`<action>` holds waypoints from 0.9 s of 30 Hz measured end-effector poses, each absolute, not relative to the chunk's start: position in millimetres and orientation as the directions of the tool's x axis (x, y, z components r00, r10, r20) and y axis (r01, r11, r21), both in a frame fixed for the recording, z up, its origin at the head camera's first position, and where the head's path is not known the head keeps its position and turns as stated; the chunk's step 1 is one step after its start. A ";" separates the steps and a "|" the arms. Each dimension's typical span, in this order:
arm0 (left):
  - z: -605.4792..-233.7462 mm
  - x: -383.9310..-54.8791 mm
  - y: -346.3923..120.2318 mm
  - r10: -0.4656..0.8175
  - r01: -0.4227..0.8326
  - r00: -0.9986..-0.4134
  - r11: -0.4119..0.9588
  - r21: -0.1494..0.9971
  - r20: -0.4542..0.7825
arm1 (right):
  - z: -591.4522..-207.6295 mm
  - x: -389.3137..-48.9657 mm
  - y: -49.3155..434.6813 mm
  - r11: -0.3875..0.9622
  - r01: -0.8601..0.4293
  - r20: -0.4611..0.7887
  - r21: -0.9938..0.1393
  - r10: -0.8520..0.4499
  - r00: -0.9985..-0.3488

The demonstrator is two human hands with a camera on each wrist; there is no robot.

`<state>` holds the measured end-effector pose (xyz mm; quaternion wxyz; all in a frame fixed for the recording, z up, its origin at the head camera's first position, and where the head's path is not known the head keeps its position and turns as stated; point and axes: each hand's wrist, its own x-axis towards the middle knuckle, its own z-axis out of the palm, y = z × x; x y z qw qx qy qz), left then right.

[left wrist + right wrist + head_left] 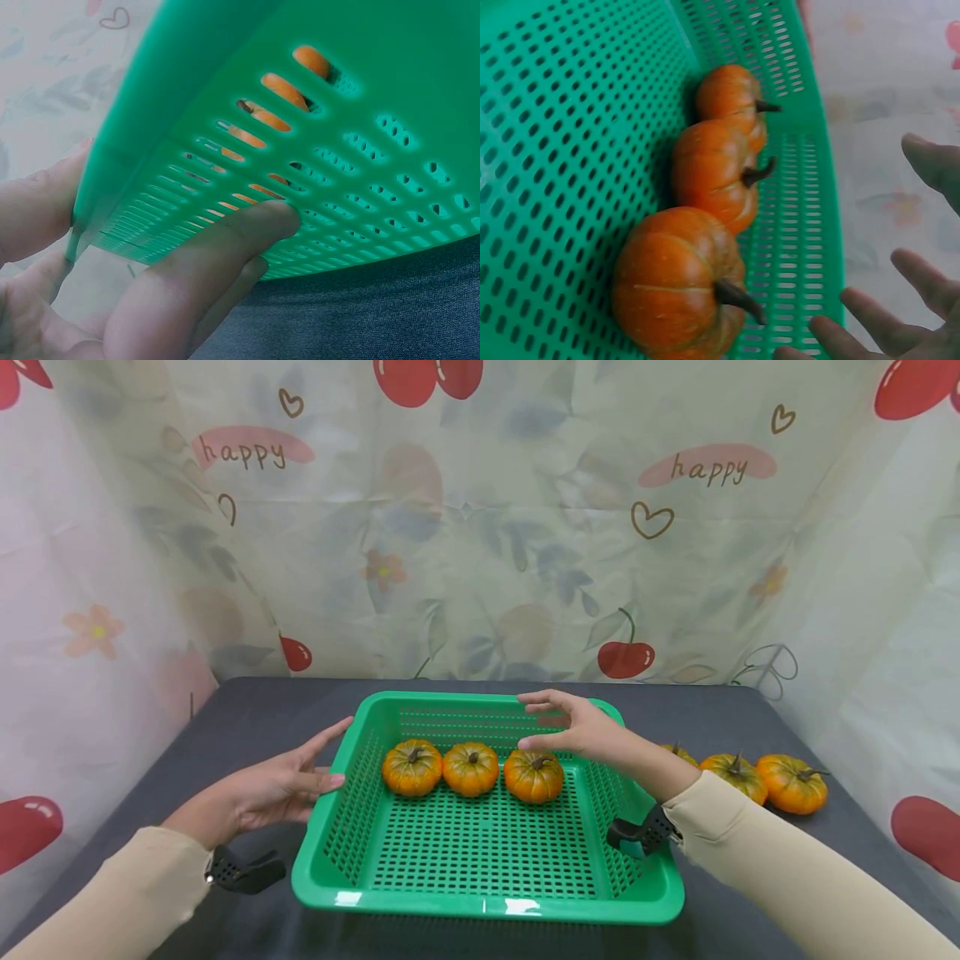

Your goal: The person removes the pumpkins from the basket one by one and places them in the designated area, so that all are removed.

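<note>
A green plastic basket (487, 906) with slotted walls holds three small orange pumpkins in a row towards its far side: a left one (412, 768), a middle one (470, 769) and a right one (533, 777). My left hand (273, 789) grips the basket's left rim; in the left wrist view, fingers (225, 259) lie against the slotted outer wall. Over the right pumpkin is my right hand (581, 727), its fingers spread apart and holding nothing. The right wrist view shows those fingers (877, 322) beside the basket wall, apart from the pumpkins.
Several more pumpkins sit on the dark tablecloth (255, 718) to the right of the basket, among them one at the far right (792, 783) and one next to it (735, 777), partly behind my right forearm. A printed curtain (465, 552) encloses the table's back and sides.
</note>
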<state>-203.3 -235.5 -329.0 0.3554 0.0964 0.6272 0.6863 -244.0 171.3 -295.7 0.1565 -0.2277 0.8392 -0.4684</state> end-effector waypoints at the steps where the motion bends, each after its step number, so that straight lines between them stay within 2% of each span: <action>1: -329.1 -203.3 -235.5 0.609 -0.367 -0.729 0.039 0.930 -0.313 | -297.6 -245.3 170.6 0.465 -0.230 -0.066 -0.855 -0.537 -0.841; 27: -329.8 -202.7 -235.3 0.607 -0.372 -0.729 0.036 0.928 -0.316 | -328.8 -257.9 163.8 0.625 -0.190 -0.289 -0.757 -0.582 -0.760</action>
